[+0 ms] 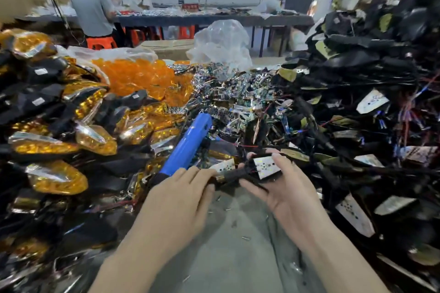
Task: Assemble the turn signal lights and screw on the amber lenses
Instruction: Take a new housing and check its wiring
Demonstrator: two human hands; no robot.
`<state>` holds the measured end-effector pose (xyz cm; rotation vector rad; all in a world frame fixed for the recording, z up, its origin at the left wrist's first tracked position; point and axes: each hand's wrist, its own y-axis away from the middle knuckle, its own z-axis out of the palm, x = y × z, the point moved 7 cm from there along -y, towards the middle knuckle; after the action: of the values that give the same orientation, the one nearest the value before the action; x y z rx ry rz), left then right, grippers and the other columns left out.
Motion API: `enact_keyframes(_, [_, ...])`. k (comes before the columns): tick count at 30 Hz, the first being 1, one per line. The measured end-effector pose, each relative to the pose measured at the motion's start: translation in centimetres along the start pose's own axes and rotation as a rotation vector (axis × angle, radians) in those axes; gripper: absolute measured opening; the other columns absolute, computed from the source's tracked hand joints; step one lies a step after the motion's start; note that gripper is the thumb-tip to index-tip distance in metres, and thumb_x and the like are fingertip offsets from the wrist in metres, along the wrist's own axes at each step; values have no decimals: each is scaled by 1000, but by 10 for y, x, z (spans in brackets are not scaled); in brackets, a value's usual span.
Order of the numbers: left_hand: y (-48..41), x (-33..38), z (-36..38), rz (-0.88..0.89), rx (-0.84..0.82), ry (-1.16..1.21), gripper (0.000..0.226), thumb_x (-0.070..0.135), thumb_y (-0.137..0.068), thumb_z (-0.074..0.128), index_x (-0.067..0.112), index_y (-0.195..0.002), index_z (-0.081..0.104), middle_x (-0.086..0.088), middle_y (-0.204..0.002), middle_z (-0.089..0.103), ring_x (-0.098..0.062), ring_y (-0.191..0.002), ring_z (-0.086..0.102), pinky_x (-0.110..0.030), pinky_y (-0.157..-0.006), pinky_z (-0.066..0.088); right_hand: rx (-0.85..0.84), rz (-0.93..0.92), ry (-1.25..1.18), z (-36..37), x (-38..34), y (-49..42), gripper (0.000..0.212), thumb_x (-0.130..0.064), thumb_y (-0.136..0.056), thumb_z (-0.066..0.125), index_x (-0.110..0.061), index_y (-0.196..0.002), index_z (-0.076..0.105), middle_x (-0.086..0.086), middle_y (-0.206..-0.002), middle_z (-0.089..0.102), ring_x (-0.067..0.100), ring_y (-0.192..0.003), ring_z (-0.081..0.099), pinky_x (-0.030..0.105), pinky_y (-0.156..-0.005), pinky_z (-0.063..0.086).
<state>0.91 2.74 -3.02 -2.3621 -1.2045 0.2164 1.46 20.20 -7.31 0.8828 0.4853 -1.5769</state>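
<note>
Heaps flank you: black housings [369, 66] to your right, finished amber lights [59, 140] to your left, loose amber lenses [138, 76] behind those. A blue screwdriver [188, 143] lies ahead. Your right hand [283, 188] curls round a lensless turn signal [262, 169]; your left hand [181, 192] pinches its stalk.

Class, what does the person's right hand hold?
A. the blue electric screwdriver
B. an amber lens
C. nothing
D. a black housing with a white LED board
D: the right hand grips a black housing with a white LED board facing up; the blue electric screwdriver is in the left hand.
</note>
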Motion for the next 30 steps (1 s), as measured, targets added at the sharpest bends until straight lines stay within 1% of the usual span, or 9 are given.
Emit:
enact_keyframes(2, [-2,4,3,22,24,34,33,35,-96,40,22,-113,65,10,-86,62,-15,-78,62,-30,-59,50,-8,-15,23,1,2,-2,16,-22,-101,56,-16,-100,71,22,-115,72,35,-98,74,40,-66,62])
enact_keyframes(5, [-2,-2,5,-18,15,138,35,36,-98,39,24,-119,64,15,-92,65,-9,-78,66,-31,-52,52,-19,-68,61,2,-1,-4,14,-22,-102,54,-15,-105,65,21,-114,73,33,-97,75,39,-66,62])
enact_keyframes(7, [0,-5,5,-39,14,166,34,39,-99,39,28,-119,65,19,-95,68,-5,-74,65,-27,-50,51,-35,-97,72,2,-3,-5,14,-21,-102,53,-14,-106,64,21,-111,74,32,-96,75,39,-66,62])
enact_keyframes(10, [-2,-5,2,-30,33,133,31,41,-97,40,31,-110,66,22,-80,67,-5,-67,61,-22,-44,42,-52,-139,86,4,-7,-5,13,-25,-97,56,-17,-99,66,22,-107,74,33,-93,75,39,-64,62])
enact_keyframes(14, [-2,-7,-1,-23,53,121,30,43,-96,40,30,-95,67,13,-54,54,-10,-49,55,-29,-36,40,-67,-168,107,5,-9,-6,15,-29,-88,59,-18,-95,68,20,-103,75,33,-91,76,39,-63,62])
enact_keyframes(19, [1,-11,-5,-71,72,146,32,52,-95,41,30,-86,63,5,-45,47,-15,-43,53,-36,-37,44,-85,-182,127,7,-13,-5,16,-28,-89,59,-26,-88,74,21,-104,75,34,-93,75,39,-63,62])
enact_keyframes(23, [2,-16,-9,-101,96,122,42,60,-94,39,29,-78,63,4,-42,45,-16,-40,52,-35,-37,44,-98,-186,118,9,-14,-3,18,-27,-90,58,-29,-87,75,20,-103,75,32,-92,76,37,-63,62])
enact_keyframes(28, [1,-21,-14,-75,142,73,47,61,-94,39,29,-72,65,5,-41,43,-15,-38,49,-29,-34,40,-67,-206,118,3,-21,-1,15,-28,-90,58,-19,-100,66,20,-104,75,32,-92,75,36,-63,62])
enact_keyframes(30, [2,-23,-18,-44,166,89,45,59,-94,41,29,-74,68,7,-44,49,-14,-40,53,-28,-35,41,-70,-220,117,2,-26,0,17,-27,-91,57,-17,-104,61,20,-106,75,31,-92,76,36,-63,62])
